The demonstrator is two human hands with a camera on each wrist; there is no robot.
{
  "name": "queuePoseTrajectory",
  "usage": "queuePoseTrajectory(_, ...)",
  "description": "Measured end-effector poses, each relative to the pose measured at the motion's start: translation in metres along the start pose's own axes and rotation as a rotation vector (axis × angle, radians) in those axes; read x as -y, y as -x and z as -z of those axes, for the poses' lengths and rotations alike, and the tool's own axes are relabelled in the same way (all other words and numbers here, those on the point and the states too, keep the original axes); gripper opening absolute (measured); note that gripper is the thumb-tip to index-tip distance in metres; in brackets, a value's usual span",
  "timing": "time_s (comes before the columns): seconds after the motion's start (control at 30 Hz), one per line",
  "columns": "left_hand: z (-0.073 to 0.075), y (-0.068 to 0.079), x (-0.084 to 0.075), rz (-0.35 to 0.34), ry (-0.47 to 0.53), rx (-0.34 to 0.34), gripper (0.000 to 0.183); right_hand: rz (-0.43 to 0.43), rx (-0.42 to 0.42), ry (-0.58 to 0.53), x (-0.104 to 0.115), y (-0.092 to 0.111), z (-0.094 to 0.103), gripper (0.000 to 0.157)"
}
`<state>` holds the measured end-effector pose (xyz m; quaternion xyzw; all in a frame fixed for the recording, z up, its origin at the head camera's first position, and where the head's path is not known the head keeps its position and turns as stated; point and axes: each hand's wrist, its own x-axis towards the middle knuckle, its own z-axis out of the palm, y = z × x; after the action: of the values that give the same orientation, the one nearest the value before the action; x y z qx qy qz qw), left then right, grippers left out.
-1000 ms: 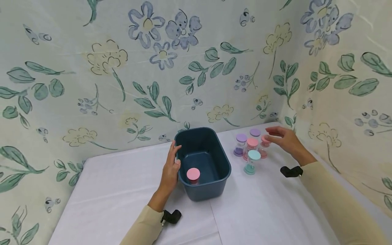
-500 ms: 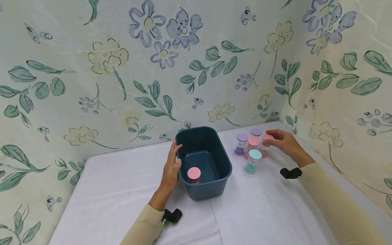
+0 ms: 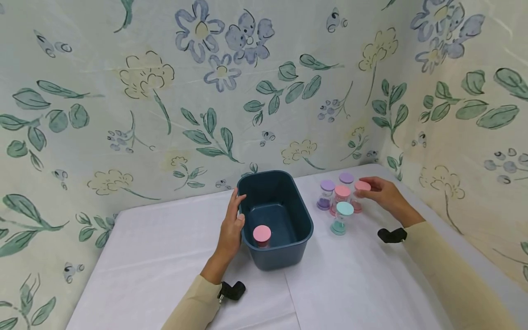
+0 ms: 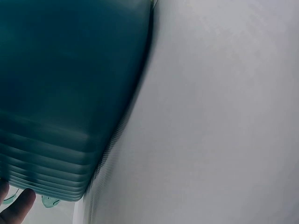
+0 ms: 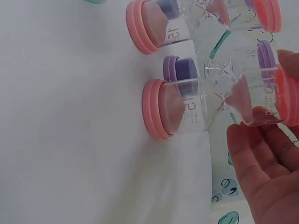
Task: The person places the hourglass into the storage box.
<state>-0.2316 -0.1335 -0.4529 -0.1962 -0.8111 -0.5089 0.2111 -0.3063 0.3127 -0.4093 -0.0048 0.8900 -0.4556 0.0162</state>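
My right hand (image 3: 383, 192) pinches a pink-capped hourglass (image 3: 356, 205) by its top cap, at the right of a small group. In the right wrist view, thumb and fingers sit on either side of that cap; the base is at or close to the cloth. Beside it stand another pink hourglass (image 3: 341, 192), two purple ones, the nearer a purple hourglass (image 3: 326, 195), and a teal hourglass (image 3: 340, 219) in front. With fingers mostly straight, my left hand (image 3: 229, 229) rests against the left side of a dark blue bin (image 3: 280, 259). Inside the bin's near end stands a pink hourglass (image 3: 261, 234).
A white cloth (image 3: 165, 256) covers the table. Floral fabric (image 3: 189, 114) rises behind it and along the right side, close behind the hourglass group. Black wrist mounts (image 3: 393, 235) sit on both forearms.
My right thumb and fingers have come together on the pink hourglass's cap, having been apart around it a second ago. The left hand and bin stay in place.
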Motion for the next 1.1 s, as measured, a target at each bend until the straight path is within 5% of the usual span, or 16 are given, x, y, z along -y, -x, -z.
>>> queuePoseTrajectory(1.1, 0.0005, -0.0019, -0.0019, 0.005, -0.005, -0.005, 0.052, -0.033, 0.025, 0.009, -0.0006, 0.0002, 0.0067, 0.084)
